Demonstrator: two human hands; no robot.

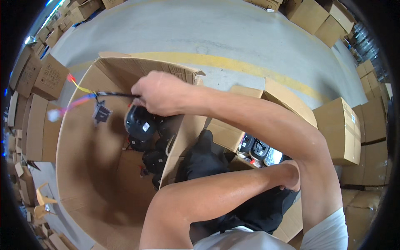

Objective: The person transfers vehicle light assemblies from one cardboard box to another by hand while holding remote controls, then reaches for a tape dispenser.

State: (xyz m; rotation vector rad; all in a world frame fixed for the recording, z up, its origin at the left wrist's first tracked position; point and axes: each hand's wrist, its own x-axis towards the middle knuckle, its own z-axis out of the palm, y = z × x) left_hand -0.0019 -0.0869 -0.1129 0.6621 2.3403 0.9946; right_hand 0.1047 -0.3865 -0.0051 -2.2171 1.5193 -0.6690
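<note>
My arms cross. My right hand (160, 93) reaches left over the tall cardboard box (75, 166), its fingers closed round a black cable (118, 94). From the cable's end spread coloured wires with small connectors, and a small dark square part (101, 112) hangs there. Just below the hand is a glossy black rounded part (141, 123) with a white label; whether the hand holds it too I cannot tell. Similar black parts (155, 160) lie along the box's right inner side. My left hand (290, 177) is at the right, fingers curled, mostly hidden behind my right arm.
A smaller open carton (227, 133) right of the tall box holds several black and shiny parts (259, 150). A closed carton (337, 129) stands farther right. Stacked cartons line both sides. A small yellow chair-like object (43, 202) is at far left. Yellow lines mark the grey floor.
</note>
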